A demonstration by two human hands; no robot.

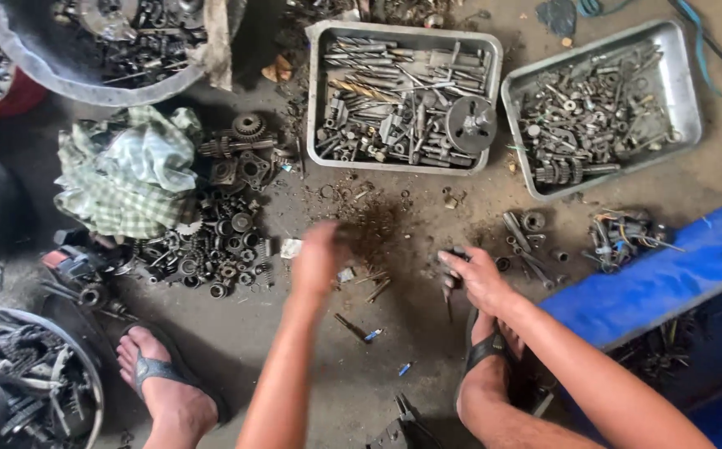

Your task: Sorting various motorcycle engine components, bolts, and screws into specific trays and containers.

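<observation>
My left hand (319, 258) hovers, blurred by motion, over a patch of rusty grit and small metal bits (378, 229) on the concrete floor; whether it holds anything cannot be told. My right hand (477, 278) rests low on the floor with its fingers closed around a small dark metal part (452, 278). Loose bolts and short rods (527, 241) lie just right of that hand. Both my feet in sandals (161, 378) are planted on either side of my arms.
Two metal trays stand at the back: one (315, 100) with drill bits and a round disc, one (685, 75) with bolts and gears. A pile of gears and bearings (220, 241) and a checked cloth (128, 175) lie left. A blue surface (669, 274) is at right.
</observation>
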